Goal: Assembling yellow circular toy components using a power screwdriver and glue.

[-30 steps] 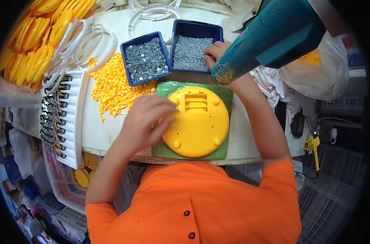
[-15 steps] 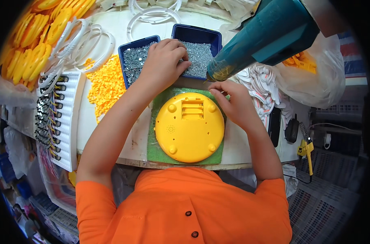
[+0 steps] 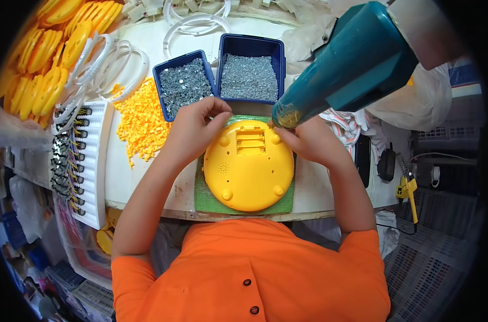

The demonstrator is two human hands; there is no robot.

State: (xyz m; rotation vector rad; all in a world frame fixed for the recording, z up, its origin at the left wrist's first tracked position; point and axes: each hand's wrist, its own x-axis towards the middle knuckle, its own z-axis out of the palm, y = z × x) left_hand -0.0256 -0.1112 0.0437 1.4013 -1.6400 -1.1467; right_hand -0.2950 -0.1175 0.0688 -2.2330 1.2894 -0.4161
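Note:
A round yellow plastic casing (image 3: 249,180) lies on a green mat (image 3: 204,201), its battery compartment (image 3: 251,142) uncovered at the far side. At its far left edge is my left hand (image 3: 198,129), fingers curled and thumb against them; anything pinched there is too small to make out. My right hand (image 3: 311,140) is at the casing's far right edge, under the tip of a teal power tool (image 3: 340,64). Its thumb and finger look pinched, partly hidden by the tool, and what they hold does not show.
Beyond the casing stand two blue bins, one with dark small hardware (image 3: 185,80), one with silvery screws (image 3: 249,78). Small yellow parts (image 3: 142,121) are heaped at left, by a white foam tray (image 3: 93,161) of wired components. White rings (image 3: 195,32) lie behind; a yellow-handled tool (image 3: 408,193) hangs at right.
My left hand has come back from the bins to the casing's far left edge. The right hand has moved slightly nearer, under the teal tool's tip.

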